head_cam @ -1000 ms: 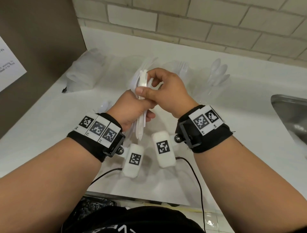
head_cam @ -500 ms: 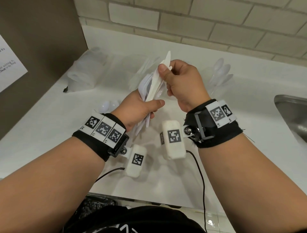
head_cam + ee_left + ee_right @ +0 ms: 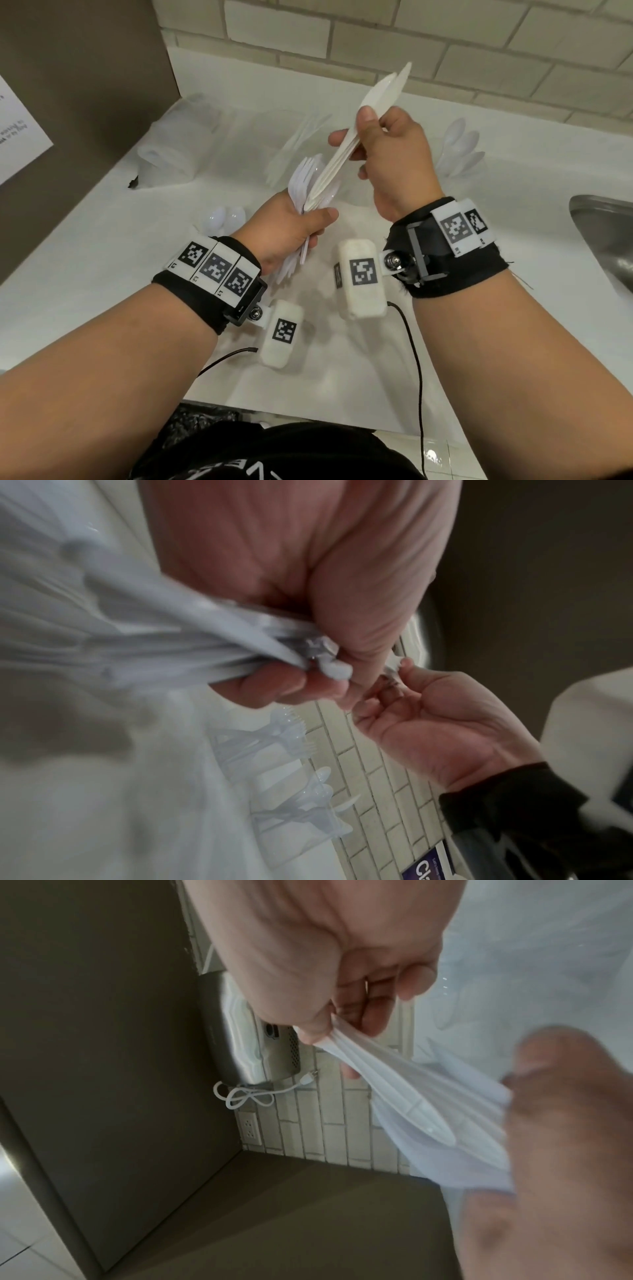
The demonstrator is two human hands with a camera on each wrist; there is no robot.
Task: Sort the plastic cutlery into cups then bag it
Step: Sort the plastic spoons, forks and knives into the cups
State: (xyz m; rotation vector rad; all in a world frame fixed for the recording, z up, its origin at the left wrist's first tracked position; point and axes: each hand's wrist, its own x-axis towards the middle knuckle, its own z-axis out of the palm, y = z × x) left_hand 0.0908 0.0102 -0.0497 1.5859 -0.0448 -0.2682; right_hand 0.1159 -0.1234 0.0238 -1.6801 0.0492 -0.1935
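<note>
Plastic cutlery sits bunched in the left hand, whose fingers curl round the middle of the white bundle so that fork heads fan out above the fist and the other ends poke out below. That closed fist seems to serve as a holder while the other hand picks out one kind. Just beyond, the right hand pinches a few knives between thumb and fingers, blades tilted up toward the wall, their lower ends at the edge of the bundle; probably they are being drawn free as a group, ready for a cup. Farther back on the white desk, a clear cup holding forks stands behind the hands, and a cup of spoons stands to the right, so the sorting looks partly done. A few loose spoons lie left of the fist, and a clear bag rests by the corner.
</note>
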